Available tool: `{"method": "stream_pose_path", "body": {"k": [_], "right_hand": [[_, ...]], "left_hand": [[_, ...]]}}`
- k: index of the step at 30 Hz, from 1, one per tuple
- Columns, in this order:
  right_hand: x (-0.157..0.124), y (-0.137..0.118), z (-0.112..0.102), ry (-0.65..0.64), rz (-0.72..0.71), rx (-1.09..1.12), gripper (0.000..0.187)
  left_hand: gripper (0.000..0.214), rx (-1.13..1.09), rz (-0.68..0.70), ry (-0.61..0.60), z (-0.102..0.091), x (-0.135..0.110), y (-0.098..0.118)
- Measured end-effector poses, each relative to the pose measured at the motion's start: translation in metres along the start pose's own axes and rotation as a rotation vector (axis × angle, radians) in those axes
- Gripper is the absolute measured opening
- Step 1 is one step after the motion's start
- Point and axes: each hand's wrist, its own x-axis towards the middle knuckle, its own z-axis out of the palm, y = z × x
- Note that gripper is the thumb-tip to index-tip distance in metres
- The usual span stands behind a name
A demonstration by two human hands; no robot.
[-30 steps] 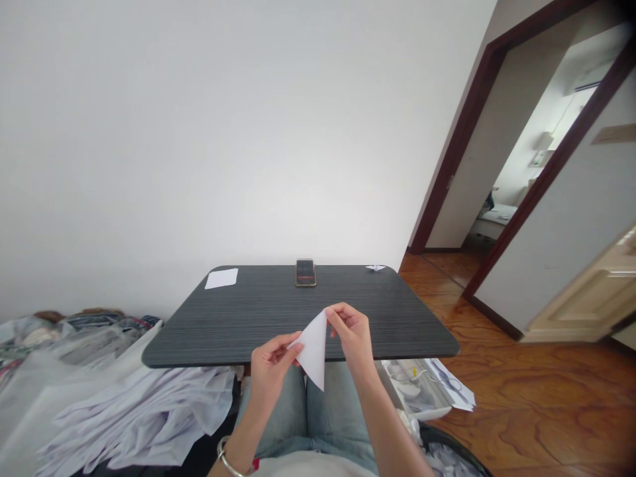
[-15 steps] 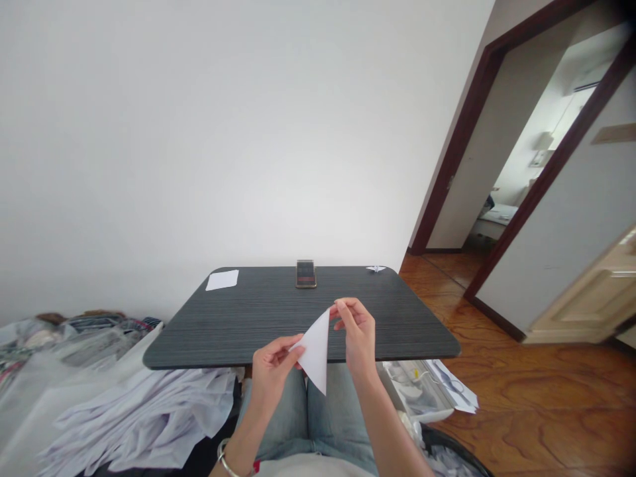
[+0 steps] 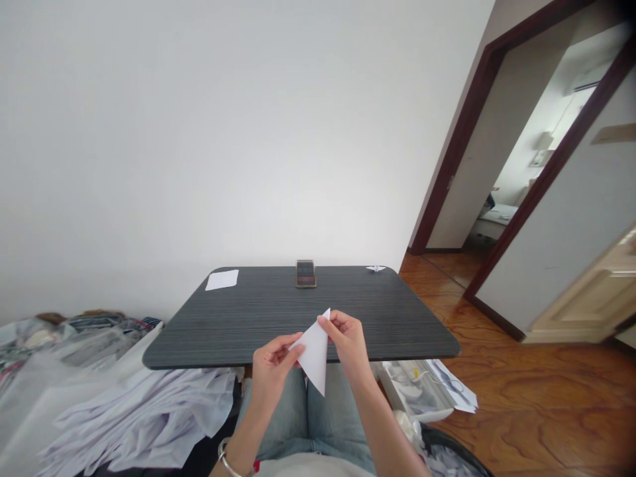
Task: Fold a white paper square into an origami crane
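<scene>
I hold a white sheet of paper folded into a triangle [image 3: 314, 354] in the air over my lap, just in front of the near edge of a dark grey table [image 3: 248, 324]. My left hand [image 3: 271, 364] pinches the triangle's left corner. My right hand [image 3: 348, 344] pinches its upper right edge near the top corner. The bottom point of the triangle hangs free over my jeans.
On the table's far side lie a white paper slip [image 3: 222, 279], a phone [image 3: 305, 273] and a small folded paper figure [image 3: 376, 268]. Crumpled white sheets [image 3: 139, 417] pile at my left. A plastic packet [image 3: 427, 394] lies at my right; an open doorway [image 3: 517, 179] beyond.
My right hand slid down and left along the triangle's edge, closer to my left hand. The triangle's top corner dipped slightly. My left hand stayed put.
</scene>
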Motion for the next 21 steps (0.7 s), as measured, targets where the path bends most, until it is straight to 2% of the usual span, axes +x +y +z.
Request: {"method": "stream_pose_path", "body": {"k": [14, 16, 21], "right_hand": [[0.013, 0.001, -0.007, 0.100, -0.077, -0.085, 0.023], [0.010, 0.003, -0.007, 0.052, -0.039, -0.069, 0.022], [-0.001, 0.010, -0.006, -0.230, 0.121, -0.036, 0.026]], "left_hand": [[0.018, 0.010, 0.013, -0.002, -0.001, 0.000, -0.001], [0.018, 0.007, 0.016, 0.016, -0.002, 0.001, -0.003], [0.021, 0.000, 0.033, 0.050, -0.004, 0.002, -0.004]]}}
